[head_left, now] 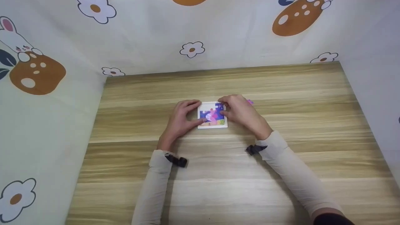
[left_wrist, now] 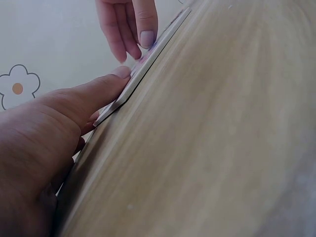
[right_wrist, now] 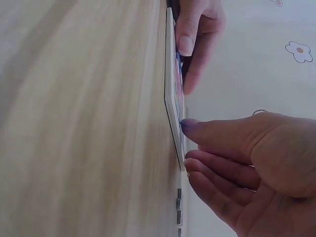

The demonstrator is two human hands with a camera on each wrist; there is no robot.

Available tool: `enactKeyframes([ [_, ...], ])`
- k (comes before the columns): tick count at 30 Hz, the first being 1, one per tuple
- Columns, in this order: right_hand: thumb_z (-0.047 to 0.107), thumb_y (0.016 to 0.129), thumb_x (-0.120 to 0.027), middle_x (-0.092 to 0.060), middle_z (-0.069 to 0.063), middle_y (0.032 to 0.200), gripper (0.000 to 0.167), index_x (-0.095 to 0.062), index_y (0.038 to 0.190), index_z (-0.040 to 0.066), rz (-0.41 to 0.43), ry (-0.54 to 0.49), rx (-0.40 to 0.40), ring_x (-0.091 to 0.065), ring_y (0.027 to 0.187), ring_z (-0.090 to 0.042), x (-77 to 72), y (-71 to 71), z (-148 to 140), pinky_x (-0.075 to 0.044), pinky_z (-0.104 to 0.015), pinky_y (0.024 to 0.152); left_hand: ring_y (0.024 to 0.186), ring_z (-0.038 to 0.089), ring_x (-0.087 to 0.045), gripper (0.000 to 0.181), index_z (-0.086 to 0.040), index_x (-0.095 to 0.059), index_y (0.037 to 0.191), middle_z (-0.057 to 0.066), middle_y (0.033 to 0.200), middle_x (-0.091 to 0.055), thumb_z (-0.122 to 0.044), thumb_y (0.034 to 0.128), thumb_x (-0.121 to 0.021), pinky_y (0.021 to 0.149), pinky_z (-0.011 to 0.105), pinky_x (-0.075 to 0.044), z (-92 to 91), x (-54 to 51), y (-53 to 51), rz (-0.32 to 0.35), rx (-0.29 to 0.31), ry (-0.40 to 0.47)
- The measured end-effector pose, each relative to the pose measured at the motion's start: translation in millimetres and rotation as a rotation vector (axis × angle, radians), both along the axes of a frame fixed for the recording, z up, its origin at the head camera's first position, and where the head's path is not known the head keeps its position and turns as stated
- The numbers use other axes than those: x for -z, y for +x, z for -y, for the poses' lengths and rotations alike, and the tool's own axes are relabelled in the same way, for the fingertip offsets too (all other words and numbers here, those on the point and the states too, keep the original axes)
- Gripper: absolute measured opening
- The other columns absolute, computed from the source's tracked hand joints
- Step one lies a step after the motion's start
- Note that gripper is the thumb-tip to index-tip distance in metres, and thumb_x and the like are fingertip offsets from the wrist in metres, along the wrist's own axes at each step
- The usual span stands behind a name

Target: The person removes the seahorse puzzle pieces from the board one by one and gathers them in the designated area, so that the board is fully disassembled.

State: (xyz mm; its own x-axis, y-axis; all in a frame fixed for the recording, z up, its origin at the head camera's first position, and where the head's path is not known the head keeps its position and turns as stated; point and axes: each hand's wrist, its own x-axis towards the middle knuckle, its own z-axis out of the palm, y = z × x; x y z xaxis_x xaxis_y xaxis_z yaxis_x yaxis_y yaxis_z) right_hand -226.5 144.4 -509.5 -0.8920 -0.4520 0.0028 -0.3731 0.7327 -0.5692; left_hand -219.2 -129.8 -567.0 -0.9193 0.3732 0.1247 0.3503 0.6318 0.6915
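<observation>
A small square jigsaw puzzle (head_left: 213, 126) with a white border lies flat on the table, showing a blue and pink picture and a pale bare patch at its upper left. My left hand (head_left: 182, 117) grips its left side, thumb over the lower left and fingers at the upper left corner. At the upper right, my right hand (head_left: 242, 109) pinches a blue puzzle piece (head_left: 218, 107) between thumb and fingertips, right against the board. The right wrist view shows the right thumb (right_wrist: 217, 136) touching the board's face; the piece itself is hidden there.
A pink loose piece (head_left: 250, 102) pokes out behind the right hand. More loose pieces (right_wrist: 179, 203) lie in a row beyond the board in the right wrist view. Patterned cloth walls (head_left: 150, 40) enclose the back and sides of the wooden table (head_left: 218, 187).
</observation>
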Motion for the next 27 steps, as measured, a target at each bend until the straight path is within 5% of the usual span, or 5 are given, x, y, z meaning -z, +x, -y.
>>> enactKeyframes([
  [16, 0.02, 0.1, -0.078, -0.066, -0.015, 0.133, 0.044, -0.07, 0.14, 0.002, -0.036, 0.072, -0.068, -0.06, 0.131, -0.035, 4.5, 4.6, 1.8, -0.05, -0.048, 0.117, 0.148, 0.025, -0.05, 0.075, -0.018, -0.067, 0.15, -0.001, 0.155, -0.063, -0.052, 0.0871, -0.089, 0.129, 0.044, -0.033, -0.8, 0.0, -0.8, -0.025, 0.012, -0.002],
  [27, 0.028, 0.103, -0.075, -0.062, -0.013, 0.132, 0.046, -0.069, 0.142, 0.005, 0.024, 0.06, -0.063, -0.06, 0.124, -0.029, 4.8, 1.9, -0.2, -0.053, -0.047, 0.112, 0.147, 0.023, -0.05, 0.071, -0.021, -0.069, 0.146, -0.003, 0.152, -0.064, -0.051, 0.0854, -0.091, 0.129, 0.044, -0.034, 1.1, 0.0, -1.9, -0.027, 0.029, 0.004],
])
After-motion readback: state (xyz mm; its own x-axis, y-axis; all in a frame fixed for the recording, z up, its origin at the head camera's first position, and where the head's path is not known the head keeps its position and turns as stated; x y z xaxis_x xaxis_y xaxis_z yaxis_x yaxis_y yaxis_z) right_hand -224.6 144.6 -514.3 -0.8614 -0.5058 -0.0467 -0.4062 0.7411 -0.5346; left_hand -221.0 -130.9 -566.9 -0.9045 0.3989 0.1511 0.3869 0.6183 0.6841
